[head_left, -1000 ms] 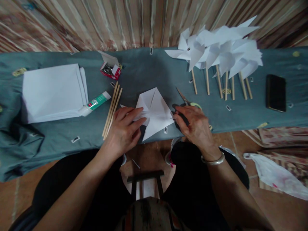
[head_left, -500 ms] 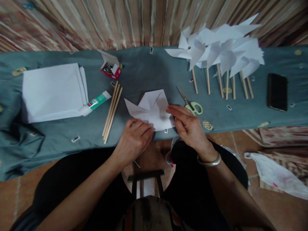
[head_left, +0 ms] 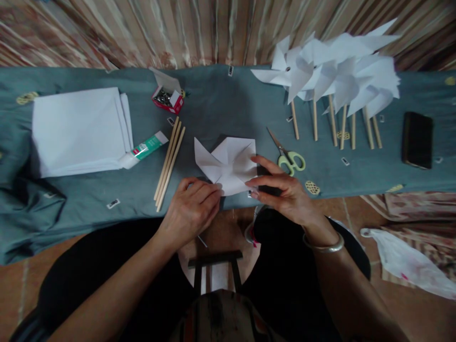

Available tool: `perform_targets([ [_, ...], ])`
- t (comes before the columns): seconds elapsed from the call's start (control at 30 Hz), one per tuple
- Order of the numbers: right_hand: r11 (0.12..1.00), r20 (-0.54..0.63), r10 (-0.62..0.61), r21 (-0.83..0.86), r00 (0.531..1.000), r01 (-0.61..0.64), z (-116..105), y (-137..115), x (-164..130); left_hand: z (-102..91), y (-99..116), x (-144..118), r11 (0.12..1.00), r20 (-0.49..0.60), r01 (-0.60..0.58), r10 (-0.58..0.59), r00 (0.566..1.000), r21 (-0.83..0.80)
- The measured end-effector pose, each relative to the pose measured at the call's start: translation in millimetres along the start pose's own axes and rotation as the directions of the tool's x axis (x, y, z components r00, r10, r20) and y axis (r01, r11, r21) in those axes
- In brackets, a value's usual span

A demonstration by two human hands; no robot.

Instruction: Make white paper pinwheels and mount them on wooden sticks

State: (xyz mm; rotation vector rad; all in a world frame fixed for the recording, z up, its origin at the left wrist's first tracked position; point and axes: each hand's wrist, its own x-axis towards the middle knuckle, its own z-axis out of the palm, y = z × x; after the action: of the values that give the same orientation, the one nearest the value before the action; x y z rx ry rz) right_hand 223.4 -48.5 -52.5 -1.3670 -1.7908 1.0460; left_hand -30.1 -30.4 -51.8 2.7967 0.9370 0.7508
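Head view: both hands' fingers pinch one folded paper (head_left: 228, 164); three sticks (head_left: 170, 164), one scissors (head_left: 289, 156) nearby.

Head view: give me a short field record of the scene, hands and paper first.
left hand: fingertips on the near edge of the folded paper
right hand: fingers pinching the paper's right near corner
folded paper: white, part-formed pinwheel shape, lying on the blue-grey cloth
sticks: three wooden sticks left of the paper
glue tube: lying beside the paper stack
scissors: right of the paper, untouched
pin box: open, red
finished pinwheels: far right
phone: far right edge
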Motion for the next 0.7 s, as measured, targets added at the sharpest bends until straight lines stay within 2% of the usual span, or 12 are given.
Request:
perform_targets([
  [0.13,0.999,-0.034,0.016,0.047,0.999,-0.014,1.0,-1.3,2.6,0.2,1.7,-0.4,1.0,0.03,0.008,-0.007,1.0,-0.011],
  [0.43,0.975,-0.079,-0.113,-0.201,0.99,0.095,22.0,-5.2,19.1,5.0,9.6,3.7,0.998,0.029,0.022,-0.02,0.999,-0.067],
  [0.6,0.961,-0.094,-0.154,-0.244,0.984,0.127,28.2,-7.9,28.8,9.5,10.5,1.2,0.997,0.011,0.0,0.001,1.0,-0.08],
  [0.7,0.959,-0.102,-0.172,-0.243,0.98,0.143,30.9,-9.7,32.8,10.8,10.4,0.5,0.995,-0.007,0.027,-0.028,1.0,-0.095],
])
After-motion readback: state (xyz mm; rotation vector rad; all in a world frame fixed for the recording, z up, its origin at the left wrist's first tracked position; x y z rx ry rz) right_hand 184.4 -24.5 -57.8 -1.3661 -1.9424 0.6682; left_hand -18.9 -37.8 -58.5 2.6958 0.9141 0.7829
